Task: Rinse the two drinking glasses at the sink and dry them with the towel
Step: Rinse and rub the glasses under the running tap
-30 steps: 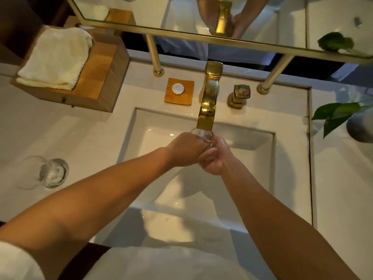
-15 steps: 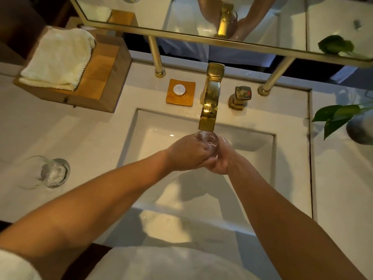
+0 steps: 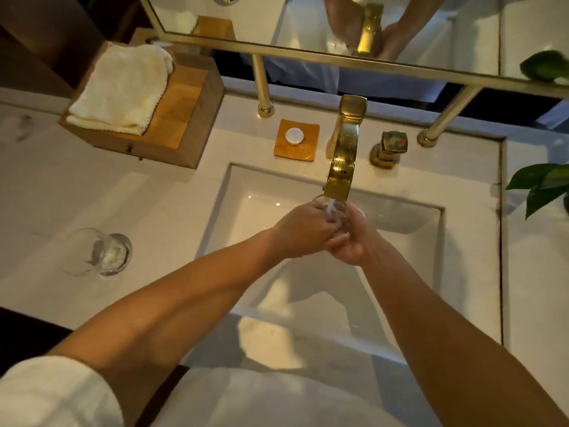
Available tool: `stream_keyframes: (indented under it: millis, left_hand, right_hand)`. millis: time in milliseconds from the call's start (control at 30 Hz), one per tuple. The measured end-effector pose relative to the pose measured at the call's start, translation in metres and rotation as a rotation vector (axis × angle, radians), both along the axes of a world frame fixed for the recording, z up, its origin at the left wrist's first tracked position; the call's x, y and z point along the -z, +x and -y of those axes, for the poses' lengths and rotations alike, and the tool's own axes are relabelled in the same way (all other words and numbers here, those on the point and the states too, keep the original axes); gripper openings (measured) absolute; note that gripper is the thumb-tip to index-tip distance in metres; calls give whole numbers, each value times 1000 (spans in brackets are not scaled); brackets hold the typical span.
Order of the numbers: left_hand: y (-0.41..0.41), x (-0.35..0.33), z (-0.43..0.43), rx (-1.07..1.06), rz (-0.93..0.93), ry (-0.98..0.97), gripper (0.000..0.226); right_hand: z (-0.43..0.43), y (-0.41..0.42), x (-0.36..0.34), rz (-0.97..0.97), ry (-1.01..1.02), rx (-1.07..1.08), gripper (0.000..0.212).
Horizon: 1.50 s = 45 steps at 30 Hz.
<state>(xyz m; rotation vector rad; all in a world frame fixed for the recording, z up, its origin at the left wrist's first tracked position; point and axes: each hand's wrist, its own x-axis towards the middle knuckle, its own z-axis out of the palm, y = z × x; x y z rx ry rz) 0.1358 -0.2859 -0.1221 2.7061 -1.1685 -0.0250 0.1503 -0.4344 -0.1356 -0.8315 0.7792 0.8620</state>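
A folded cream terry towel lies on a wooden box at the far left. Nearer me, a clear glass sits on the pale stone counter. Over the square white sink, the left hand and right hand both curl round the other glass, held just under the polished gold faucet, water running onto it.

Warm, dim light is falling across a white countertop. A gold-framed mirror is running along the top, and green leaves are poking in at the right edge.
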Motion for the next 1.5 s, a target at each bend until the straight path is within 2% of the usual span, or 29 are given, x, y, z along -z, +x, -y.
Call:
stream_keyframes:
  millis: [33, 100, 133, 167, 200, 267, 333, 367, 400, 433, 467, 533, 567, 600, 633, 700, 733, 767, 800, 900, 1033, 1133, 1333, 1500]
  left_hand:
    - [-3, -10, 13, -283, -146, -103, 41]
    - [-4, -25, 52, -972, -493, -440, 41]
    - [-9, -30, 62, -1169, -589, -561, 39]
    - [-13, -31, 62, -1173, -542, -556, 37]
    - [-17, -22, 54, -984, -337, -438, 38]
    - [-22, 3, 30, -331, 140, -166, 38]
    - [-2, 19, -6, 228, 299, -8, 30]
    - [7, 19, -15, 352, 304, 22, 26]
    - [10, 14, -17, 352, 286, 6, 22]
    - [7, 6, -10, 223, 262, -32, 20]
    - [-3, -1, 5, -6, 206, -95, 22]
    - [-29, -16, 45, -609, -218, -322, 30]
    - [-39, -17, 58, -783, -344, -402, 30]
    - [-42, -14, 60, -806, -335, -417, 29]
    - [-42, -5, 52, -677, -197, -327, 27]
    - [-29, 13, 19, -144, 128, -152, 23]
    - [-17, 13, 1, 95, 217, -80, 19]
    - [-7, 9, -10, 229, 251, -26, 15]
    - [-2, 3, -12, 269, 255, -17, 11]
    - [-11, -6, -5, 106, 253, -80, 13]
    - [-35, 1, -22, -112, 186, -187, 20]
    - [-44, -2, -32, -108, 169, -199, 30]
    - [-38, -14, -41, -85, 163, -267, 23]
    - [-36, -20, -44, -149, 119, -271, 29]
  right_hand:
    - [-6, 1, -1, 4, -17, 32, 39]
    - [-16, 6, 4, 68, -59, 46, 35]
    - [-18, 9, 4, 104, -99, 33, 33]
    - [-16, 10, 5, 126, -111, 10, 32]
    - [-13, 11, 8, 123, -72, 7, 32]
    - [-3, 7, 11, 89, 4, -38, 33]
    - [4, -1, 17, 83, -1, -112, 37]
    - [5, -3, 18, 65, 4, -110, 38]
    - [5, -3, 18, 37, 5, -71, 39]
    - [3, 1, 18, 8, -18, -49, 40]
    - [1, 6, 16, 0, -21, -57, 41]
    - [-1, 19, 9, 52, -57, -101, 39]
    - [0, 24, 6, 79, -66, -122, 38]
    - [2, 27, 6, 89, -59, -155, 37]
    - [6, 27, 7, 82, -63, -190, 36]
    - [10, 18, 12, 48, -40, -222, 37]
    - [8, 12, 16, 27, -5, -186, 38]
    - [6, 5, 17, 2, 33, -97, 38]
    - [2, 1, 20, -19, 75, 5, 39]
    - [-4, -1, 16, -36, 196, 163, 51]
    - [-8, -2, 17, -84, 286, 206, 58]
    - [-15, -9, 17, -94, 297, 200, 53]
    - [-15, -7, 6, -49, 363, 271, 55]
    - [-8, 8, -4, 16, 265, 342, 46]
